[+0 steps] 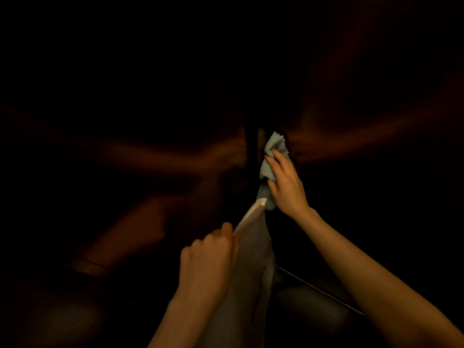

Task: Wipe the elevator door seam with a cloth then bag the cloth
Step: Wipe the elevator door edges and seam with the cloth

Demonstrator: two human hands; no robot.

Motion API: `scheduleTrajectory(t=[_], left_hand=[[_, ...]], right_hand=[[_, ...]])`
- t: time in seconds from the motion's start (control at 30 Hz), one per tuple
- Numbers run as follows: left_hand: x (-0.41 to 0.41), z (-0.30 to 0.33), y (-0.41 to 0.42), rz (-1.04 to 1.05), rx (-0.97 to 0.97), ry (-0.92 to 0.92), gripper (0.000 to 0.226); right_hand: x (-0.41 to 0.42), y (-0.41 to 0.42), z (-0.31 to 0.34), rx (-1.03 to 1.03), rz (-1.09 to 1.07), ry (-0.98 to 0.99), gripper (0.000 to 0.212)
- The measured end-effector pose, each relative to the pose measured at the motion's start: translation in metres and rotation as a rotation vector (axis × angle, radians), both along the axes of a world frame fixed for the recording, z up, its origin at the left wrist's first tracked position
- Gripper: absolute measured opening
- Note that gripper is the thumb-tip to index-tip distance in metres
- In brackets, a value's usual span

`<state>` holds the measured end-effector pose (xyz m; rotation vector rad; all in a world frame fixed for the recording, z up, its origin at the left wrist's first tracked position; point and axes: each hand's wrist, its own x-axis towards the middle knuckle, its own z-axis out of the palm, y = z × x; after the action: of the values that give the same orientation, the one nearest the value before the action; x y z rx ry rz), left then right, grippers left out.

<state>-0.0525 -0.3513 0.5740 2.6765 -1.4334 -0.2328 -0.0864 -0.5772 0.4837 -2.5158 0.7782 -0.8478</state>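
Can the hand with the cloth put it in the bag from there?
Probably yes. The right hand holds the cloth just above the bag, whose top the left hand grips. Nothing shows between them, though the dark hides whether the bag's mouth is open.

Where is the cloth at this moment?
Right of centre in the head view: the right hand holds the cloth against the dark door seam, just above the bag.

The right hand (pixel 283 182) presses the cloth (pixel 270 156) against the door seam (pixel 253 146), which runs upright behind it. Below and to the left, the left hand (pixel 208 259) pinches the bag (pixel 251 259), whose top corner touches the cloth's lower end
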Motion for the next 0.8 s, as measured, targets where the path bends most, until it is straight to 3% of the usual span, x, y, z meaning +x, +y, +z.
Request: scheduleTrajectory(t=[0.2,0.8], left_hand=[[-0.005,-0.09,-0.007,-0.003,0.095,-0.025,0.027],[0.007,-0.372,-0.008,0.042,-0.041,-0.287,0.015]], right_hand=[[-0.008,-0.012,-0.091,-0.113,0.062,0.117,0.057],[0.01,-0.015,-0.335,-0.231,0.007,-0.184,0.052]])
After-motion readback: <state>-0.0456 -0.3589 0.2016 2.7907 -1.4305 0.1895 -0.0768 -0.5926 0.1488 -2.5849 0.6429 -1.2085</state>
